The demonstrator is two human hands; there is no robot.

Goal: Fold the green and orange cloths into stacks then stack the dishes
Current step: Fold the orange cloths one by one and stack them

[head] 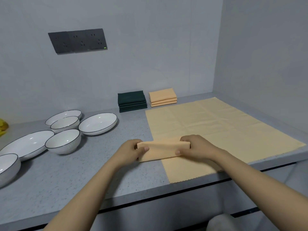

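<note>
Nearest the camera, two bare forearms reach over the front edge of the grey counter. The left hand and right hand each grip one end of a folded orange cloth, fingers curled over its top and thumbs pinching the near side; the cloth is held low over the counter, its right part above the corner of a flat cloth.

At the far left edge sits a yellow object, too cropped to identify. Next come the white dishes with dark rims, all unstacked: a bowl at the left edge, a long plate beside it, a second bowl touching that plate, a third bowl behind, a plate partly hidden by the third bowl, and another plate to their right. On the wall above is a dark socket panel.

Further right, against the wall, stand a green stack of folded cloths and, just beside it, an orange stack. In front of the orange stack, the flat cloth, also orange, lies spread open, reaching the counter's front edge.
</note>
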